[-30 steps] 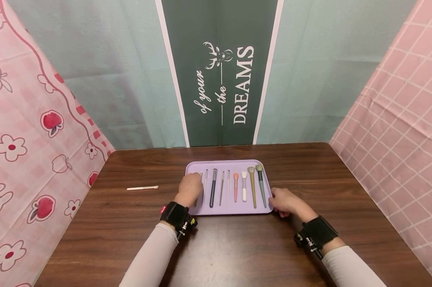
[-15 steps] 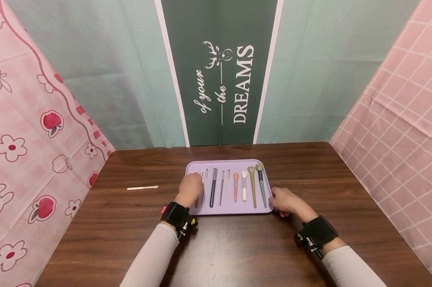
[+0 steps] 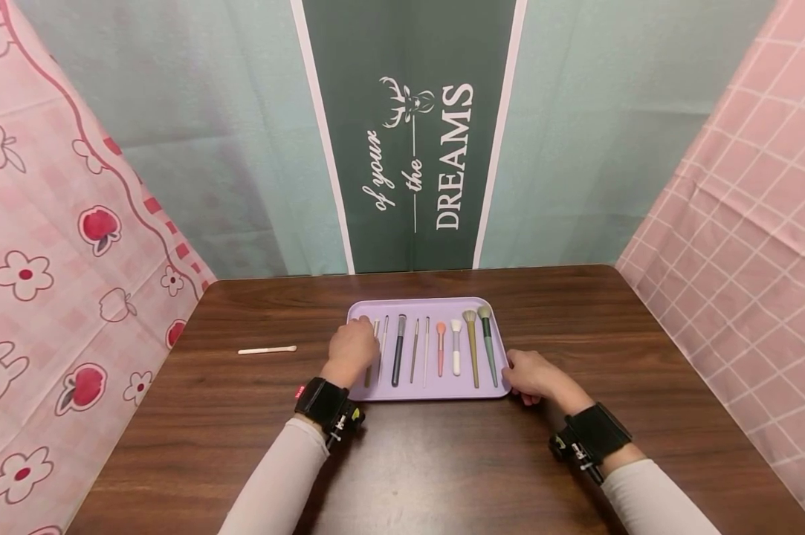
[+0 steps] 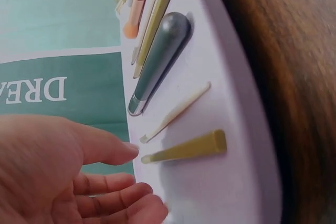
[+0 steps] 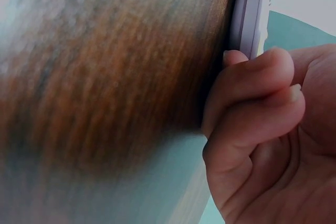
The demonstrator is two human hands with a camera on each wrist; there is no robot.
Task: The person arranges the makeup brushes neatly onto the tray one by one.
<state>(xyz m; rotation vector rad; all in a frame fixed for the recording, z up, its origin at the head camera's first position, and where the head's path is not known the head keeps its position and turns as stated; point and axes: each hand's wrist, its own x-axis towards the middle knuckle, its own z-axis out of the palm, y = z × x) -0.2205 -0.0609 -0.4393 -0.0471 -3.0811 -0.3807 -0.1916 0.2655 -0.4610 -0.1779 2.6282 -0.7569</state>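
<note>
A lilac tray (image 3: 429, 394) holds several makeup brushes lying side by side. My left hand (image 3: 354, 345) hovers over its left end with fingers loosely bent and nothing between them. Just beyond its thumb in the left wrist view lies a short olive brush (image 4: 189, 148), beside a thin pale brush (image 4: 176, 113) and a thick dark brush (image 4: 163, 61). Farther right on the tray are a coral brush (image 3: 440, 349), a white brush (image 3: 456, 349) and a large green brush (image 3: 488, 349). At the tray's right edge, my right hand (image 3: 531, 374) grips the rim with curled fingers.
One pale brush (image 3: 267, 350) lies on the brown wooden table (image 3: 402, 468), left of the tray. A green curtain (image 3: 241, 148) hangs behind the table, and pink cloths (image 3: 743, 223) flank it.
My left hand has shifted slightly left, baring more of the short olive brush on the tray. The right hand stays at the tray's edge.
</note>
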